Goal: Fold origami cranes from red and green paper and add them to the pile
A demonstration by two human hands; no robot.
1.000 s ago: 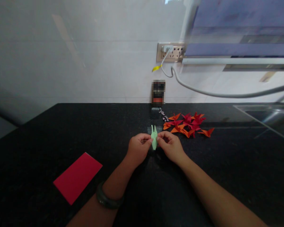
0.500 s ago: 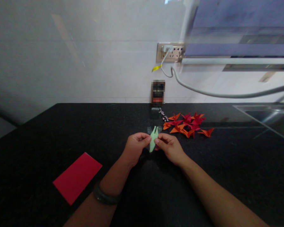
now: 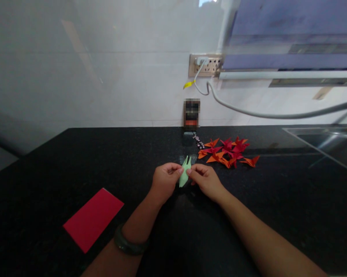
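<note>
A light green folded origami paper [image 3: 185, 175], pointed with two narrow prongs at its far end, is held above the dark counter. My left hand [image 3: 166, 180] pinches its left edge between thumb and fingers. On the other side, my right hand [image 3: 205, 180] grips the right edge, its thumb lying on the near face. Some of the fingertips are hidden behind the paper. Beyond my right hand lies a heap of red and orange origami cranes [image 3: 227, 152].
Red paper [image 3: 94, 219] lies on the black counter [image 3: 118, 154] at the left. A phone-like object [image 3: 191, 114], blurred out, leans on the wall, with a beaded strap [image 3: 198, 141] before it. A cable [image 3: 257, 114] runs from the wall socket [image 3: 205, 65]. A sink [image 3: 329, 142] is at right.
The green paper has tilted a little, its near tip shifting left. Both hands keep their pinch on it. The view has moved slightly.
</note>
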